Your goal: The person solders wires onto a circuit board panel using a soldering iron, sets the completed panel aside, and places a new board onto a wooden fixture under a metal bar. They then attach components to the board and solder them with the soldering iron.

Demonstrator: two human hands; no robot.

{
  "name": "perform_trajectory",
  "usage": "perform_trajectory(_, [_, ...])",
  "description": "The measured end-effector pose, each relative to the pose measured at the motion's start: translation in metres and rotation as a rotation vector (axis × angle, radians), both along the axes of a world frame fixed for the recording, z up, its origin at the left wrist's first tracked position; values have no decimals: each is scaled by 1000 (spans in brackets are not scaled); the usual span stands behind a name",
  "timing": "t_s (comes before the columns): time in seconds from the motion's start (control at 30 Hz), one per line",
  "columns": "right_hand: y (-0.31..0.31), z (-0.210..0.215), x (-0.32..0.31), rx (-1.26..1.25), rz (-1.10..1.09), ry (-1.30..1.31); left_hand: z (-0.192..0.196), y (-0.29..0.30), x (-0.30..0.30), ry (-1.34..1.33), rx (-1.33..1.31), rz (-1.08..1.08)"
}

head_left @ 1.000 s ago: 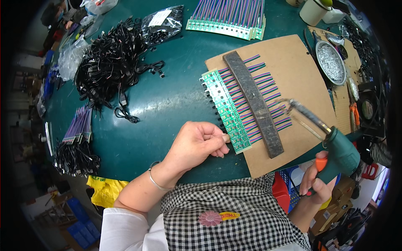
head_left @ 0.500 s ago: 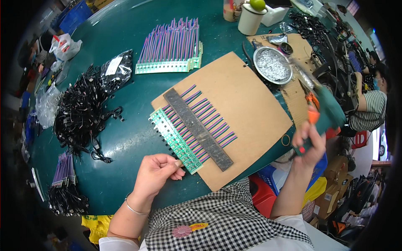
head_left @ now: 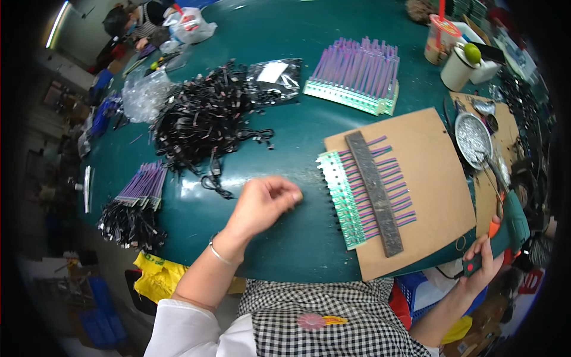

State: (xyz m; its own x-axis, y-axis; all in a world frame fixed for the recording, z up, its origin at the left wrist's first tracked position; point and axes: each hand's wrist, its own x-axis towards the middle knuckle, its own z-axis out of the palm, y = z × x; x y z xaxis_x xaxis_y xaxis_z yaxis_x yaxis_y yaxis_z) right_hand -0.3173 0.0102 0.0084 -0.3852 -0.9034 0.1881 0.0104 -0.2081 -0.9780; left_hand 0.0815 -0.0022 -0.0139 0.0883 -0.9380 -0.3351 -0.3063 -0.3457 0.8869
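My left hand (head_left: 267,202) hovers over the green table, left of the circuit boards, thumb and fingers pinched together; what they hold, if anything, is hidden. At the lower right, my right hand (head_left: 483,268) grips what looks like a soldering iron (head_left: 473,265), with a dark handle, a red dot and an orange collar. A green strip of circuit boards (head_left: 344,202) lies along the left edge of a brown board (head_left: 437,196). Rows of purple, green and dark wires (head_left: 389,178) run right from it, under a dark flat bar (head_left: 375,193).
Wired boards (head_left: 351,98) lie farther back. Black cables (head_left: 202,113) are heaped at left, and a cable bundle (head_left: 134,205) lies near the front left. A round metal dish (head_left: 474,140) and a teal tool (head_left: 515,220) stand at right. Another person (head_left: 146,27) sits far left.
My left hand has let go of the circuit board strip and moved left of it. My right hand, still holding the iron, is lower and nearer the table's right edge. The view has turned left.
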Motion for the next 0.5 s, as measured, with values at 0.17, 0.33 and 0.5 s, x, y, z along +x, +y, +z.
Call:
perform_trajectory(0.17, [1, -3, 12, 17, 53, -30, -6, -29, 42, -623, -316, 175])
perform_trajectory(0.33, [3, -2, 24, 11, 106, -50, -22, -49, 48, -721, -369, 187])
perform_trajectory(0.5, [7, 4, 31, 38, 130, -42, -23, -46, 44, -757, -478, 150])
